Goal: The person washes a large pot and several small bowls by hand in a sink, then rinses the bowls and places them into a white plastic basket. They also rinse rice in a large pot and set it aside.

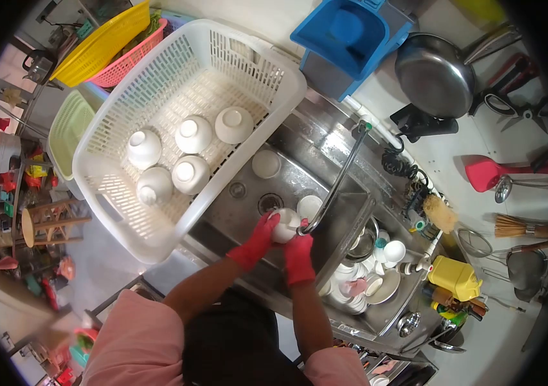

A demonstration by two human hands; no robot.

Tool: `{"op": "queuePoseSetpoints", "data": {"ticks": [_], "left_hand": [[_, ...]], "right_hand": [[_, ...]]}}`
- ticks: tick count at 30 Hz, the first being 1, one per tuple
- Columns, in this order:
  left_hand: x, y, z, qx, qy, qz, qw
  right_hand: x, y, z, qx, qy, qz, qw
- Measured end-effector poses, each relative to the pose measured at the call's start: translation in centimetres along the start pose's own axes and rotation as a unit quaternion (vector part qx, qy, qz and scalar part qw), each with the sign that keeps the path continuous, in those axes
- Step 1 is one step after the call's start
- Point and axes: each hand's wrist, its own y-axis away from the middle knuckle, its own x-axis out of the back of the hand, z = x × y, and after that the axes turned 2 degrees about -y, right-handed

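Observation:
Both my hands wear red rubber gloves and are over the sink (232, 209). My left hand (258, 241) grips a white bowl (285, 226) by its left side. My right hand (299, 256) closes on the same bowl from the right, just below the tip of the curved metal faucet (335, 186). The gloves hide part of the bowl's rim. Close behind it, a second white bowl (309, 206) rests on the sink bottom, and another white bowl (266, 164) lies farther back, near the drain (269, 204).
A large white plastic basket (129, 222) at left holds several upside-down white bowls (190, 135). Dirty dishes (354, 283) fill the right-hand basin. A yellow jug (454, 278) stands beyond it. A steel pan (434, 74) and a red spatula (483, 172) hang on the wall.

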Motion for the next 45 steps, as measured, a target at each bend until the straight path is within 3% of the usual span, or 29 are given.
{"op": "queuePoseSetpoints", "data": {"ticks": [1,2,3,4,5,8,10,12,15,17,18,20,21,22,23,24,25,27,30,33,36,37,38,40,41,43,45], "left_hand": [[0.6,-0.7,0.1,0.040,-0.010,-0.036,0.998],[1.7,-1.4,-0.8,0.052,0.004,-0.025,0.998],[3.1,-2.0,-2.2,0.065,0.019,-0.012,0.998],[4.0,-2.3,-2.8,0.075,0.032,0.001,0.997],[4.2,-1.8,-1.9,0.012,-0.045,0.037,0.998],[2.7,1.0,2.2,-0.165,-0.263,0.143,0.940],[0.7,3.8,4.9,-0.253,-0.397,0.218,0.855],[-2.8,8.1,8.8,-0.296,-0.495,0.201,0.792],[-8.5,14.7,15.8,-0.381,-0.548,0.168,0.725],[-10.0,17.3,19.5,-0.448,-0.410,0.137,0.782],[-9.3,17.5,21.4,-0.476,-0.408,0.149,0.765],[-6.2,17.3,25.5,-0.524,-0.416,0.178,0.722],[-3.3,15.9,27.5,-0.483,-0.350,0.173,0.784],[-2.1,15.7,29.6,-0.434,-0.304,0.170,0.831],[-0.6,15.4,31.5,-0.383,-0.325,0.209,0.839],[2.5,13.3,32.5,-0.387,-0.282,0.187,0.857],[4.8,11.3,33.5,-0.383,-0.287,0.184,0.859],[8.7,7.2,34.7,-0.338,-0.232,0.134,0.902],[10.1,2.5,34.6,-0.353,-0.268,0.120,0.888],[10.8,-0.1,34.2,-0.298,-0.255,0.123,0.912],[12.6,-1.2,34.0,-0.256,-0.234,0.103,0.932],[12.6,-1.1,33.6,-0.245,-0.221,0.098,0.939],[10.1,1.1,33.3,-0.242,-0.248,0.190,0.918],[3.7,5.7,33.0,-0.331,-0.331,0.230,0.853],[1.0,7.5,32.3,-0.372,-0.370,0.248,0.815],[-2.3,10.1,29.3,-0.505,-0.406,0.157,0.745],[-4.9,12.9,23.5,-0.431,-0.420,0.056,0.797]], "right_hand": [[0.7,-0.7,1.3,0.079,0.121,0.001,0.990],[1.5,-2.0,3.0,0.097,0.155,-0.014,0.983],[2.2,-3.3,4.6,0.117,0.188,-0.028,0.975],[3.0,-5.0,5.9,0.076,0.136,-0.061,0.986],[3.3,-6.0,6.5,0.035,0.080,-0.094,0.992],[3.9,-4.8,2.2,0.070,0.390,-0.088,0.914],[6.9,-9.5,6.3,0.167,0.453,-0.048,0.874],[10.0,-15.3,10.5,0.250,0.440,-0.026,0.862],[11.7,-20.5,12.8,0.244,0.472,0.003,0.847],[13.9,-25.5,17.1,0.253,0.384,-0.017,0.888],[16.3,-30.6,22.0,0.273,0.276,-0.052,0.920],[15.0,-29.0,20.0,0.217,0.033,-0.099,0.971],[14.1,-27.9,18.6,0.187,-0.088,-0.113,0.972],[12.9,-26.7,16.8,0.208,0.077,-0.068,0.973],[12.1,-25.5,15.3,0.224,0.286,-0.022,0.931],[11.4,-24.1,13.8,0.225,0.420,0.011,0.879],[10.8,-23.4,12.7,0.220,0.490,0.026,0.843],[10.2,-22.7,11.6,0.221,0.521,0.027,0.824],[9.2,-20.2,9.7,0.238,0.458,0.002,0.857],[3.9,-8.9,1.2,0.220,0.274,-0.069,0.934],[2.1,-5.0,0.4,0.161,0.079,-0.132,0.975],[1.5,-4.0,0.6,0.093,-0.012,-0.118,0.989],[1.1,-3.0,1.1,0.025,-0.103,-0.103,0.989],[1.3,-2.0,2.4,0.026,-0.062,-0.124,0.990],[1.9,-1.9,3.5,0.094,0.072,-0.156,0.981],[1.9,-1.1,4.0,0.128,0.126,-0.187,0.966],[0.7,-0.2,3.2,0.069,-0.017,-0.193,0.979]]}}
